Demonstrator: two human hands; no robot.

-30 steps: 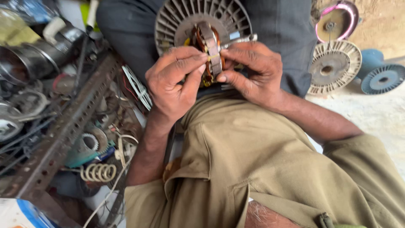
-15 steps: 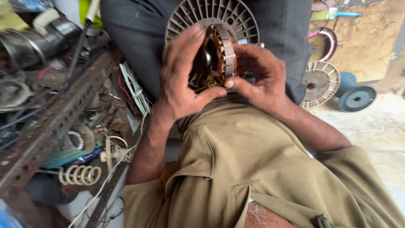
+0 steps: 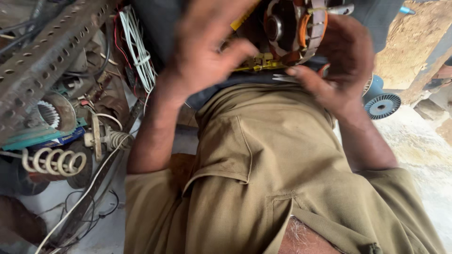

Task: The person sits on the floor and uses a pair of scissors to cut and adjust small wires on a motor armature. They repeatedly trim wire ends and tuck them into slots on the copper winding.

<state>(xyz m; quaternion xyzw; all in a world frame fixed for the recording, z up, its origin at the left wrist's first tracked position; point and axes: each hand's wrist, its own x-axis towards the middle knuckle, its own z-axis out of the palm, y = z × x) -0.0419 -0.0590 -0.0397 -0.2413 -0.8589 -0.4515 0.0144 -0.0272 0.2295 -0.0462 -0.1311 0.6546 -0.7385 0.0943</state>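
A round motor stator (image 3: 297, 29) with copper windings, orange insulation and a dark centre hub is held up over my lap at the top of the view. My right hand (image 3: 340, 63) cups it from the right and below, fingers curled under its rim. A yellow strip (image 3: 258, 63) hangs at its lower edge. My left hand (image 3: 205, 51) is blurred just left of the stator, fingers spread, thumb stretched towards the yellow strip. I cannot see it gripping anything. My olive-clad thigh (image 3: 263, 155) fills the middle.
A perforated metal angle bar (image 3: 47, 56) slants across the upper left over cluttered motor parts. A bundle of white wire (image 3: 136, 47), a coil spring (image 3: 54, 162) and a toothed ring (image 3: 49, 113) lie there. A blue ribbed motor disc (image 3: 383, 104) lies at the right on the concrete floor.
The view has swung closer and downward. The stator has turned, its hub now showing. My left hand has come off its rim and spread open; my right hand still holds it.
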